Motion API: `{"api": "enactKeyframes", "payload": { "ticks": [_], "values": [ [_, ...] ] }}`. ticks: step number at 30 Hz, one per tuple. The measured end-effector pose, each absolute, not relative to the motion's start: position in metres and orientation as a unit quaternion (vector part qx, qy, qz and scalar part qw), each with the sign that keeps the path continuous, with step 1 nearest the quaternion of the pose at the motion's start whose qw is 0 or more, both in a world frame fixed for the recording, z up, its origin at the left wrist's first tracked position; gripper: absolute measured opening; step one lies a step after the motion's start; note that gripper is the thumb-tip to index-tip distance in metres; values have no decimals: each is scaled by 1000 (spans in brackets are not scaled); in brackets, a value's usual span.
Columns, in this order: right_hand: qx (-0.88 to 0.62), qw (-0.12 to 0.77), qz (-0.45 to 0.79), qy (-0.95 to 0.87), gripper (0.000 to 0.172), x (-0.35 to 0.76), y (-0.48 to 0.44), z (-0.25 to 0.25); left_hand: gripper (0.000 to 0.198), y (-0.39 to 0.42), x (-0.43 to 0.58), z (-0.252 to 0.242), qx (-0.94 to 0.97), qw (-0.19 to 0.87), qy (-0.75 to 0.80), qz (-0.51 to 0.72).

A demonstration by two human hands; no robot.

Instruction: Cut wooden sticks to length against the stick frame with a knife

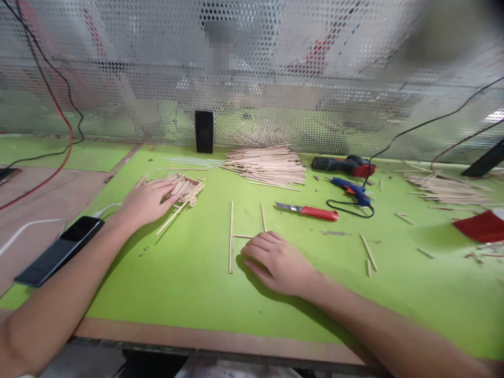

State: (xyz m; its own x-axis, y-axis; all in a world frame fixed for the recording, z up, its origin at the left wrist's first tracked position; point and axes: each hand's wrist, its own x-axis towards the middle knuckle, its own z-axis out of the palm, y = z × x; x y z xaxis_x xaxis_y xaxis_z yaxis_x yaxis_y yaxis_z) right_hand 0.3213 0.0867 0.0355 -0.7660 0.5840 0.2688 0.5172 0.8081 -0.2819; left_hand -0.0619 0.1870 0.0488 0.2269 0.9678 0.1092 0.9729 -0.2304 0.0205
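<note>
Surrounding the red-handled knife on the counter: long-stick bundle behind-left, glue gun and drill behind-right, loose sticks front-right. Left of knife, the stick layout, right part covered by the loosely curled right hand; farther left, the left hand, fingers slightly parted, touches the short-stick heap; cannot tell whether either hand grips anything. Far right of knife, red object cut off by view edge; shapes behind mesh panel blurred.

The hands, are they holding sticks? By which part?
Can't tell: the left hand touches the short sticks, the right hand partly covers the stick frame; any grip is hidden.
</note>
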Motion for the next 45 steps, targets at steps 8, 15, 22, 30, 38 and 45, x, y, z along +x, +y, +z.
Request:
{"api": "enactKeyframes", "payload": {
  "ticks": [8,15,22,30,38,45],
  "values": [
    [-297,173,98,-934,15,322,87,35,52,179,-62,65,-770,81,-621,-118],
    [-297,169,99,-935,14,321,88,36,46,170,-65,72,-752,113,-623,-183],
    [-299,164,102,-934,15,321,89,36,45,164,-64,76,-793,66,-577,-183],
    [-300,157,105,-935,16,322,90,37,54,174,-64,65,-802,23,-578,-150],
    [-299,154,107,-936,18,322,91,34,66,168,-69,82,-750,17,-641,-164],
    [-297,151,111,-937,20,322,91,34,72,171,-68,79,-749,-4,-650,-126]
  ]
}}
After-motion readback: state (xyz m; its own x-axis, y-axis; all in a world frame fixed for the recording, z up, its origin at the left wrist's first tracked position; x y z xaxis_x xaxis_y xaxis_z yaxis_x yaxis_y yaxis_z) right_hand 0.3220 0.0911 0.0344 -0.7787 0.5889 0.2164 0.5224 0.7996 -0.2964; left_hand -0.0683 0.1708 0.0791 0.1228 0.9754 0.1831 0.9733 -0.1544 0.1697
